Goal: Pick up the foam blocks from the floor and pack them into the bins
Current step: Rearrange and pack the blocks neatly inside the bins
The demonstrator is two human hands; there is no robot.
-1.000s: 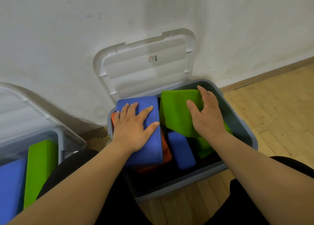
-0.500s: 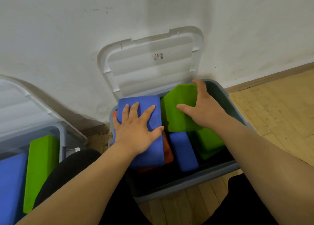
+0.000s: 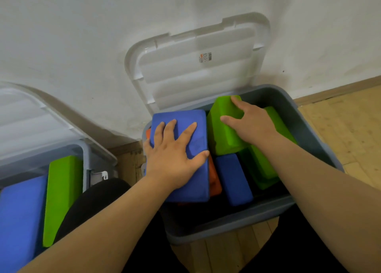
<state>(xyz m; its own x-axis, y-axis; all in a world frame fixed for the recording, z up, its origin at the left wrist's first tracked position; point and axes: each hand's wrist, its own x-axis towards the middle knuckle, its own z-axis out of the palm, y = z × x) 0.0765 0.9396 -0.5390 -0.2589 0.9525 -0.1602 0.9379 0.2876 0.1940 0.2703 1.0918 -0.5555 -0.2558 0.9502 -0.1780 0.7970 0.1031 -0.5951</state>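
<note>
An open grey bin (image 3: 309, 116) stands against the wall with several foam blocks inside. My left hand (image 3: 175, 151) presses flat, fingers spread, on a large blue block (image 3: 185, 116) that lies on top at the bin's left side, over an orange block (image 3: 214, 180). My right hand (image 3: 249, 124) holds a tilted green block (image 3: 222, 136) by its upper edge, thumb on its face, right beside the blue block. A smaller blue block (image 3: 233, 180) and another green block (image 3: 261, 169) lie lower in the bin.
The bin's white lid (image 3: 198, 66) leans open against the wall. A second bin (image 3: 88, 155) at the left holds a blue block (image 3: 20, 210) and a green block (image 3: 61, 190). Wooden floor (image 3: 350, 128) lies to the right; my dark-clad knees are at the bottom.
My right hand has shifted the green block back and left, tipping it more upright against the blue block. My left hand stays flat on the blue block.
</note>
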